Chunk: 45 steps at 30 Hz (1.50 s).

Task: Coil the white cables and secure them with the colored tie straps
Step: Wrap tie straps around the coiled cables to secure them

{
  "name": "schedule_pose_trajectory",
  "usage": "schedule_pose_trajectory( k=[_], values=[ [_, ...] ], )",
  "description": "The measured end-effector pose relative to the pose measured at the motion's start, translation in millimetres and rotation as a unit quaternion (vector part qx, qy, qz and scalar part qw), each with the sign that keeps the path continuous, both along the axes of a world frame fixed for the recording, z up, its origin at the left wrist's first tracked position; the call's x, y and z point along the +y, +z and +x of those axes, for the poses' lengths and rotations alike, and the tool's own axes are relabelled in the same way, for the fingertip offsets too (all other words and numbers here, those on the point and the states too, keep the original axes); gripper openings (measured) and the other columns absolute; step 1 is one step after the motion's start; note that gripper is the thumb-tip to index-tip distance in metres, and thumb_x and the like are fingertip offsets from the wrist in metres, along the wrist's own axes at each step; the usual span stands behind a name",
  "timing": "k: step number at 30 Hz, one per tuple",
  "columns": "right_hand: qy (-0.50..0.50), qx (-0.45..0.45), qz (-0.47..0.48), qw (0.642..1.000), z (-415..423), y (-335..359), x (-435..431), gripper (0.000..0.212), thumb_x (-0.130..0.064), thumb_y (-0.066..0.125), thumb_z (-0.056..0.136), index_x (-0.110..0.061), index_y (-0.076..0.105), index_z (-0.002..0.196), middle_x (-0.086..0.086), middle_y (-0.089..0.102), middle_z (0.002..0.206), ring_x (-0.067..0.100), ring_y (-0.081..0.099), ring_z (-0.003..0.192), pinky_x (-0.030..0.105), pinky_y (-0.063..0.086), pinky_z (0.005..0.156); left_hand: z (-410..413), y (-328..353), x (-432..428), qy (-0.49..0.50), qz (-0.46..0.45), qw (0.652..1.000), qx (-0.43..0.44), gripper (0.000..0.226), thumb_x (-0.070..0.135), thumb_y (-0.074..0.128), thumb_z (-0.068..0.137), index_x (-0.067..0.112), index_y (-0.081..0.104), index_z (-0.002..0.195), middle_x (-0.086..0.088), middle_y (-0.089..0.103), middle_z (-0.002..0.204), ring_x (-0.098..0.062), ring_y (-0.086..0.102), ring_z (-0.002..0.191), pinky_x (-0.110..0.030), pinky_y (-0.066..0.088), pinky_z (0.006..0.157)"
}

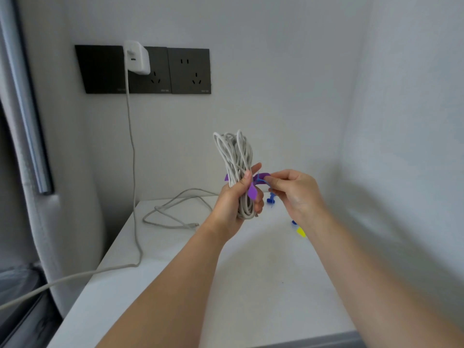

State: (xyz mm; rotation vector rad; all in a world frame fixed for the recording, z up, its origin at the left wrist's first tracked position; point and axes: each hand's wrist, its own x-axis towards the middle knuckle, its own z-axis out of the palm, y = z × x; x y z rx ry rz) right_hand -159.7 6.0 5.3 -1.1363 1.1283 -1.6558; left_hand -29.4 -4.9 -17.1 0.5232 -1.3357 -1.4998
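Strapping step: gripping cable coil (233, 151) upright in curled left hand (231, 199), pinching purple strap (251, 192) end with right hand (296, 192) just right of coil. Next, probably: threading tail, cinching tight. Second cable (193, 224) waiting loose, below-left of coil.

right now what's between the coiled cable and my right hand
Head view: the purple tie strap spans that gap, wrapped round the coiled white cable that the left hand grips, its end pinched by the right hand.
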Motion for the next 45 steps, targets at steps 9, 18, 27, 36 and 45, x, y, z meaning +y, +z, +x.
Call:
schedule_pose_trajectory(
  k=[9, 18, 27, 36, 45],
  values=[
    [0.088, 0.063, 0.024, 0.994, -3.7, 5.6, 8.2, 0.016, 0.000, 0.063, 0.083, -0.013, 0.070, 0.078, 0.001, 0.067, 0.070, 0.011, 0.058, 0.067, 0.027, 0.041, 0.071, -0.6, -0.4, 1.1, 0.005, -0.020, 1.000, -0.018, 0.058, 0.045, 0.048, 0.080, 0.018, 0.047, 0.131, 0.000, 0.051, 0.052, -0.014, 0.046, 0.047, -0.025, 0.040, 0.050],
    [0.020, 0.183, -0.006, 0.983, -3.8, 2.7, 6.7, 0.020, -0.003, 0.064, 0.083, -0.015, 0.070, 0.069, -0.008, 0.066, 0.056, 0.000, 0.062, 0.057, 0.023, 0.046, 0.068, -4.0, -1.0, 3.2, 0.019, -0.024, 0.998, -0.045, 0.058, 0.045, 0.049, 0.080, 0.018, 0.047, 0.131, -0.002, 0.053, 0.053, -0.015, 0.047, 0.046, -0.026, 0.040, 0.050],
    [-0.041, 0.460, -0.162, 0.872, -4.6, 1.4, 8.7, 0.042, 0.001, 0.068, 0.076, -0.021, 0.066, 0.111, -0.008, 0.050, 0.106, 0.006, 0.041, 0.106, -0.003, 0.023, 0.087, 11.3, 5.3, -7.9, 0.050, 0.192, 0.980, 0.002, 0.033, 0.045, 0.044, 0.094, 0.015, 0.055, 0.089, 0.001, 0.049, 0.048, -0.011, 0.043, 0.036, -0.020, 0.031, 0.044],
    [-0.038, 0.488, -0.218, 0.844, -1.6, -4.5, 4.8, 0.031, 0.000, 0.077, 0.070, -0.019, 0.075, 0.094, -0.005, 0.050, 0.104, 0.009, 0.045, 0.103, 0.000, 0.028, 0.087, 12.4, 6.6, -7.2, 0.029, 0.228, 0.972, -0.044, 0.037, 0.045, 0.046, 0.093, 0.012, 0.053, 0.078, 0.000, 0.046, 0.044, -0.010, 0.043, 0.034, -0.019, 0.030, 0.044],
    [-0.054, 0.444, -0.184, 0.875, -3.3, 3.4, 8.9, 0.007, -0.007, 0.077, 0.072, -0.014, 0.074, 0.073, -0.017, 0.053, 0.083, 0.007, 0.048, 0.093, 0.002, 0.029, 0.082, 13.6, 6.7, -4.7, -0.010, 0.231, 0.967, -0.105, 0.039, 0.043, 0.046, 0.093, 0.013, 0.053, 0.069, 0.001, 0.048, 0.047, -0.009, 0.041, 0.035, -0.019, 0.028, 0.043]
  ],
)
